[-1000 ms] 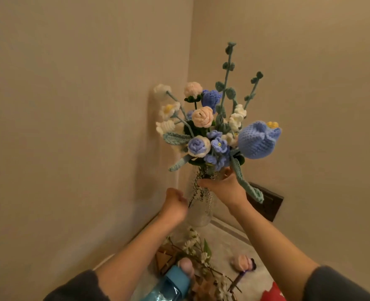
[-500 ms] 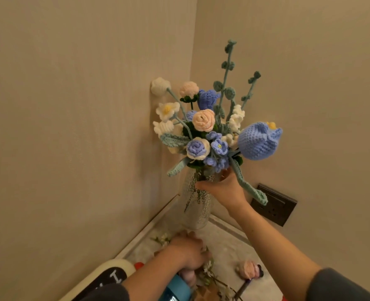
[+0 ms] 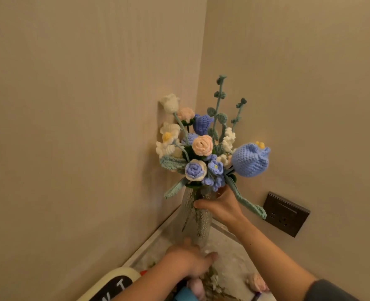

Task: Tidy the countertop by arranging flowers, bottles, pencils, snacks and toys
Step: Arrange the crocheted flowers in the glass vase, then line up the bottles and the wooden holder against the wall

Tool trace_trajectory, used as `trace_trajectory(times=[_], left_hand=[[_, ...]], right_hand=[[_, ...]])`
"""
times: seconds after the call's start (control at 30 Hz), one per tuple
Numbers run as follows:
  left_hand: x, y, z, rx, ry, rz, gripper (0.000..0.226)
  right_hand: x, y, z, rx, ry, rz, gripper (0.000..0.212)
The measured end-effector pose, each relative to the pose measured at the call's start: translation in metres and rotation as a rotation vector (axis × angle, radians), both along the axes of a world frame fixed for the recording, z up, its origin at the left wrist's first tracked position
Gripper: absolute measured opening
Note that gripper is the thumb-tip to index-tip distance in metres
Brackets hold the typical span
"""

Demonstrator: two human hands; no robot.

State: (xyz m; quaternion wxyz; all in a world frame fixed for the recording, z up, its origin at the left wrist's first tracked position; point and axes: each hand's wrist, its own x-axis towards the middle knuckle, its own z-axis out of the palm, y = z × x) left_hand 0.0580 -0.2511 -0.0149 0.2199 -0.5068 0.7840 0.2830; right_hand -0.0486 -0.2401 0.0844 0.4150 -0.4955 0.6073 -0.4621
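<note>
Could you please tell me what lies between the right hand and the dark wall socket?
In the head view, a long green crochet leaf droops between the right hand, gripping the vase neck, and the wall socket.

Crocheted bouquet (image 3: 203, 153) upright in glass vase (image 3: 196, 222)

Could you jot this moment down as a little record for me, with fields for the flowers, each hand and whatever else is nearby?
place: countertop in a corner between two walls
flowers: crochet bouquet upright in a glass vase
right: right hand grips the vase's neck, just under the blooms
left: left hand low by the vase's base, blurred; grip unclear
nearby: dark wall socket; loose pink flower lying on the countertop
</note>
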Motion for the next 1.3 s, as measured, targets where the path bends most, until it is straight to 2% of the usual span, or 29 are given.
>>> trace_trajectory(times=[0.1,0.23,0.37,0.47,0.53,0.57,0.67,0.87,0.97,1.1,1.2,1.3], left_hand=[[0.002,-0.004,0.003,-0.038,0.039,0.056,0.098],[0.002,-0.01,0.006,-0.099,0.066,0.096,0.082],[0.007,-0.017,0.006,-0.252,0.151,0.183,0.067],[0.011,-0.017,0.009,-0.385,0.264,0.294,0.07],[0.013,-0.017,0.01,-0.429,0.382,0.356,0.071],[0.014,-0.018,0.011,-0.427,0.446,0.382,0.071],[0.014,-0.019,0.011,-0.404,0.557,0.408,0.072],[0.014,-0.021,0.004,-0.382,0.594,0.417,0.082],[0.014,-0.021,0.003,-0.345,0.601,0.442,0.087],[0.017,-0.016,0.008,-0.282,0.654,0.494,0.076],[0.019,-0.008,0.014,-0.211,0.696,0.527,0.075],[0.018,0.009,0.023,-0.191,0.801,0.523,0.041]], right_hand=[[-0.003,-0.001,0.0,0.019,-0.02,0.007,0.061],[-0.003,-0.004,-0.001,0.047,0.024,-0.002,0.066],[-0.003,-0.005,0.005,0.049,-0.018,0.064,0.04],[-0.001,-0.003,0.006,0.039,-0.056,0.084,0.042],[0.0,-0.005,0.005,0.065,-0.032,0.091,0.036],[0.001,-0.005,0.004,0.068,-0.02,0.084,0.032],[0.002,-0.005,0.003,0.057,-0.032,0.061,0.039],[0.0,0.004,0.008,0.04,-0.05,0.068,0.05],[-0.002,0.011,0.008,0.053,0.016,0.074,0.065],[-0.009,0.019,-0.004,0.006,0.145,-0.026,0.072],[-0.013,0.033,-0.018,0.006,0.161,-0.164,0.078],[-0.017,0.059,-0.029,0.063,0.076,-0.231,0.077]])
